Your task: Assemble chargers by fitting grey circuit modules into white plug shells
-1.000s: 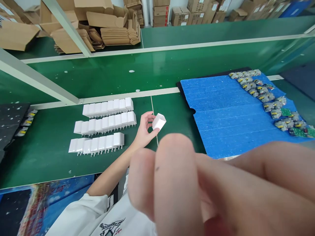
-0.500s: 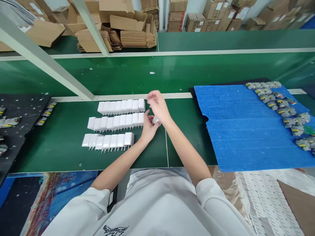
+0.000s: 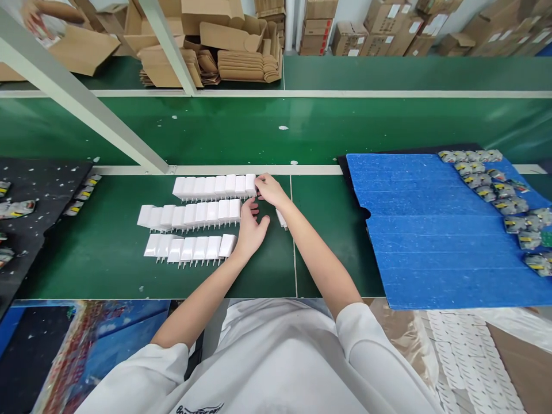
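White plug chargers with metal pins stand in three rows on the green bench: a back row (image 3: 210, 187), a middle row (image 3: 190, 215) and a front row (image 3: 188, 248). My right hand (image 3: 271, 190) is at the right end of the back row, its fingertips closed on the end charger (image 3: 250, 184). Just below, my left hand (image 3: 252, 227) is open beside the right end of the middle row, thumb apart from the fingers. A single charger (image 3: 281, 218) lies on the bench, partly hidden by my right forearm.
At right, a blue board (image 3: 440, 230) bears several small electronic assemblies (image 3: 511, 205). More assemblies lie on the black board (image 3: 43, 213) at left. A white slanted post (image 3: 107, 127) rises at the left. Cardboard boxes (image 3: 241, 43) fill the back shelf; another person's hand (image 3: 37, 17) shows there.
The middle row has slid left. My left hand has let go of a charger, and one now lies by my right forearm. My right hand has come down to the back row's end.
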`<state>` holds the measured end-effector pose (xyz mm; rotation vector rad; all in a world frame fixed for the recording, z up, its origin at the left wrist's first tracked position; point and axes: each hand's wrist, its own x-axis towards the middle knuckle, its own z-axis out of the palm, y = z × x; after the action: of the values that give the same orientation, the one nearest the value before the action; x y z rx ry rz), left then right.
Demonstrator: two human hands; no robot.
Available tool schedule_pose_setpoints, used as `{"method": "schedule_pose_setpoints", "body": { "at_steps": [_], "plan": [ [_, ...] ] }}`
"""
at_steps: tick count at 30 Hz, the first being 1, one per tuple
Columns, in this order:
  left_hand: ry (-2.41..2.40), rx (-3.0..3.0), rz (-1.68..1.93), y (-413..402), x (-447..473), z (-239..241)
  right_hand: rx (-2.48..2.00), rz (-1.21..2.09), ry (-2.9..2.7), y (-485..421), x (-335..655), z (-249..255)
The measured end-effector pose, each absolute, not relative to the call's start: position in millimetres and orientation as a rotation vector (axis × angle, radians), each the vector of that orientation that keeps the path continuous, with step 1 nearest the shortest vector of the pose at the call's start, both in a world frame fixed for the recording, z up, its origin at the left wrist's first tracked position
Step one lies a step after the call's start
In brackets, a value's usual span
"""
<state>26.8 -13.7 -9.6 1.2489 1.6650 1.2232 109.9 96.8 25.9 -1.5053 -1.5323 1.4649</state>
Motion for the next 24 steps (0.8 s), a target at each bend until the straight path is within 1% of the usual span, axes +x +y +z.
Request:
{"method": "schedule_pose_setpoints", "body": {
  "at_steps": [5,7,9,11,15,17,20,24],
  "plan": [
    [1.695,1.129,1.255,-8,7,-5,-1.408,1.507,-1.611,88,89,27],
    [1.717,1.087,1.278,-6,-8,-2,-1.339,1.552,-1.657,85,86,33],
    [1.742,1.076,1.295,-5,-24,1,-1.290,1.524,-1.758,82,93,43],
    [1.758,1.097,1.297,-6,-39,2,-1.360,1.363,-1.915,76,113,55],
    [1.670,1.205,1.244,-17,-47,-1,-1.911,0.880,-2.124,49,164,76],
    [1.564,1.264,1.174,-24,-36,-5,-2.091,0.792,-2.174,30,178,80],
    [1.394,1.379,1.007,-31,-10,-10,-2.065,0.885,-2.189,11,180,73],
    [1.327,1.516,0.836,-27,20,-6,-1.891,1.016,-1.995,8,180,54]
  ]
}}
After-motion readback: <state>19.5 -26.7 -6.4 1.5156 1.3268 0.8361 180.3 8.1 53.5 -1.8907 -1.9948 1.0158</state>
